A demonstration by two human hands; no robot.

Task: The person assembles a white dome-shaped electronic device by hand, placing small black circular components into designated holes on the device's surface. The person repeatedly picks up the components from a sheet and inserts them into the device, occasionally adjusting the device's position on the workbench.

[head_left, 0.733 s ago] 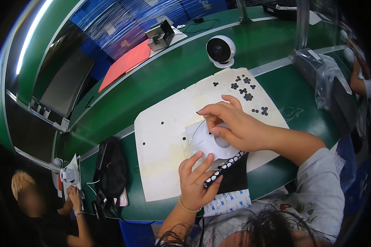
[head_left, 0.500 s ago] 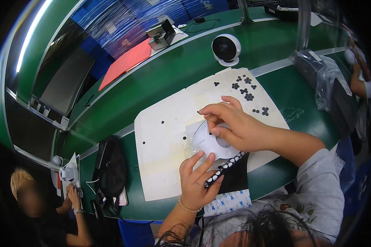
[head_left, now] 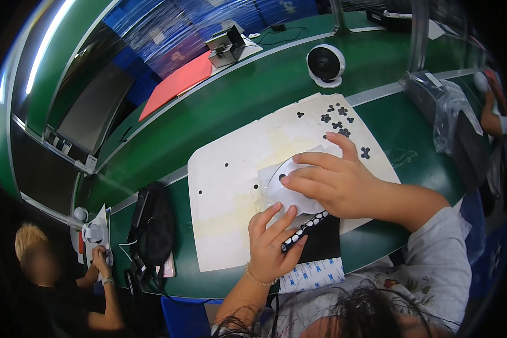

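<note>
A smooth white plastic housing (head_left: 294, 196) with a rounded edge lies on a clear plastic bag in front of me. My right hand (head_left: 338, 183) reaches over it from the right, fingers apart, one fingertip beside a black round dot (head_left: 282, 177) on the white surface. At the housing's near edge, my left hand (head_left: 270, 242) rests two fingertips on or by the rim. Between those fingers and its thumb runs a black strip with white round spots (head_left: 305, 230), which the left hand grips. Part of the housing is hidden under my right hand.
Beneath the work is a white board (head_left: 219, 225) bearing loose black dots and clusters (head_left: 342, 111). A white round device (head_left: 325, 65) stands behind it. A black bag (head_left: 154, 225) lies left, a plastic-wrapped dark item (head_left: 445, 112) right. Another person (head_left: 98, 265) works at far left.
My right hand's fingers have spread from a pinch and now lie over the housing, with a black dot showing at the fingertip. My left hand keeps its place.
</note>
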